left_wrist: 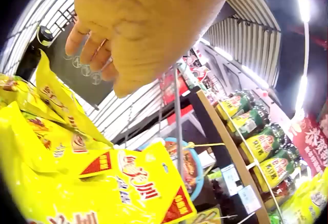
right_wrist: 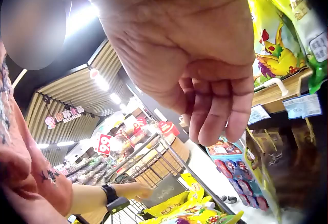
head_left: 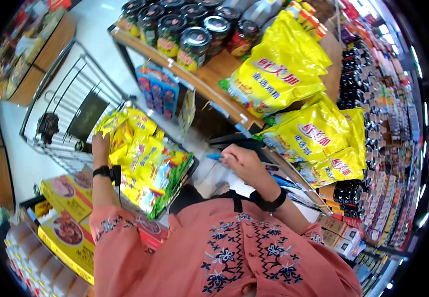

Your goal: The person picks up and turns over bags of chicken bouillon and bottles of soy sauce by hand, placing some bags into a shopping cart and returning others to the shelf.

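My left hand (head_left: 100, 148) hangs over the yellow seasoning bags (head_left: 147, 171) in the shopping cart (head_left: 76, 91). Its fingers stretch loosely downward with nothing between them in the left wrist view, close above a yellow bag (left_wrist: 61, 101). My right hand (head_left: 246, 163) is raised in front of the body, beside the display table, with its fingers curled. A slim blue thing (head_left: 214, 156) sticks out from those fingers in the head view; its kind does not show. In the right wrist view the curled right fingers (right_wrist: 218, 111) hide it.
On the wooden display table (head_left: 219, 69) stand dark-lidded jars (head_left: 194, 47) and large yellow bags (head_left: 284, 64). More yellow bags (head_left: 318, 133) lie nearer. Yellow boxes (head_left: 68, 237) are stacked left of the body. Full shelves (head_left: 382, 148) line the right.
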Demonstrator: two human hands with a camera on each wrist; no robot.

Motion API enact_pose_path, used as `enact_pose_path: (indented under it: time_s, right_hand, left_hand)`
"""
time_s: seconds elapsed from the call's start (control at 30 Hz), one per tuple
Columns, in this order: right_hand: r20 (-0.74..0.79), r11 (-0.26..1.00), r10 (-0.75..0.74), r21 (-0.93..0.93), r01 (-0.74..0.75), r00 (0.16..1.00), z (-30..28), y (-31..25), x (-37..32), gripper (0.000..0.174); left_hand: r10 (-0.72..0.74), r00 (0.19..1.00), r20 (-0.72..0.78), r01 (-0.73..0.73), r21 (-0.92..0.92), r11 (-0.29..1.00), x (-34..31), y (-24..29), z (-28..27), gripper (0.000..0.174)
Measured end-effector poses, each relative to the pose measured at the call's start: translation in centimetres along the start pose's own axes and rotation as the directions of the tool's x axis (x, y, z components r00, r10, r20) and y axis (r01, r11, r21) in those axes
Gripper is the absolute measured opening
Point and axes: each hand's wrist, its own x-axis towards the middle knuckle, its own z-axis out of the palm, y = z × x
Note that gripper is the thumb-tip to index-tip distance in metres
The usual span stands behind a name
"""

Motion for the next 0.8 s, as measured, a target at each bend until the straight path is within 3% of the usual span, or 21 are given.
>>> enact_pose_path:
  time_s: [0.07, 0.17, 0.27, 0.47, 0.6, 0.7, 0.73, 0.8]
  right_hand:
    - [-0.018, 1.0, 0.022, -0.004, -0.022, 1.0, -0.1, -0.1, 0.1, 0.01]
    - [-0.029, 0.999, -0.016, -0.037, 0.015, 0.999, -0.1, -0.1, 0.3, 0.01]
    - [-0.024, 0.999, 0.03, -0.01, -0.03, 0.999, -0.5, -0.7, 0.4, 0.01]
    - [-0.028, 0.997, 0.042, -0.055, -0.044, 0.999, -0.7, 0.0, 0.4, 0.012]
    - [-0.015, 0.997, 0.036, -0.07, -0.037, 0.999, -0.2, 0.3, 0.6, 0.013]
    - [0.001, 0.996, 0.073, -0.059, -0.073, 0.997, -0.1, -0.1, 0.7, 0.014]
    - [0.005, 0.995, 0.081, -0.062, -0.081, 0.997, -0.1, -0.2, 0.7, 0.014]
    - [0.007, 0.993, 0.095, -0.071, -0.094, 0.995, -0.1, -0.5, 0.8, 0.014]
  left_hand:
    - [0.121, 0.991, -0.052, -0.127, -0.137, 0.982, 0.3, 2.0, 0.0, 0.041]
    - [0.173, 0.984, 0.053, -0.163, -0.158, 0.974, 0.2, 2.8, 2.2, 0.037]
    - [0.053, 0.997, 0.057, -0.057, 0.076, 0.995, -2.2, 3.6, 2.3, 0.036]
    - [-0.206, 0.942, 0.265, 0.1, 0.366, 0.925, -2.8, -0.4, 2.8, 0.036]
    - [-0.233, 0.896, 0.378, 0.053, 0.431, 0.901, -2.1, -2.0, 3.1, 0.04]
    - [-0.223, 0.907, 0.356, 0.061, 0.414, 0.908, -2.0, -2.1, 3.7, 0.042]
    - [-0.24, 0.925, 0.295, 0.108, 0.401, 0.91, -2.0, -1.7, 3.8, 0.043]
    - [-0.14, 0.977, 0.159, 0.086, 0.307, 0.948, -2.1, -1.9, 4.0, 0.046]
